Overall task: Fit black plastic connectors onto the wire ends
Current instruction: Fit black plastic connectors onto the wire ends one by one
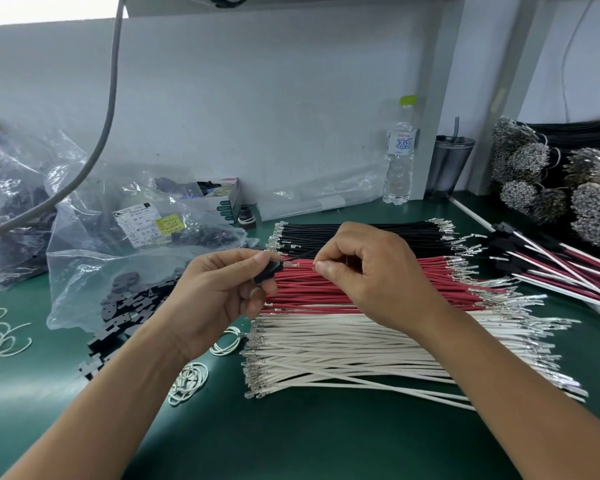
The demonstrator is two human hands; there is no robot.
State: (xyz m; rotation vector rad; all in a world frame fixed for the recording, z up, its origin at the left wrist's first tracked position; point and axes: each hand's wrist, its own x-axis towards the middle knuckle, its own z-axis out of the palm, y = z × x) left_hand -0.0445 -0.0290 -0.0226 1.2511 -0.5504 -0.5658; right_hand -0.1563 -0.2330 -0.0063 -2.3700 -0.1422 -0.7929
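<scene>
Fingers (257,258) half hide black connector (269,271), wire tip (289,263) blurred

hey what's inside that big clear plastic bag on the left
The clear plastic bag holds black plastic connectors, some spilling from its open mouth onto the green mat. Crinkled, glaring plastic hides how many lie deeper inside.

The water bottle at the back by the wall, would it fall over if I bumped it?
Probably, yes. The water bottle is tall and narrow and stands upright, so a knock near its green cap would likely tip it. It looks like thin clear plastic, so likely light and a bit squashy. Lying down, it would probably roll.
</scene>
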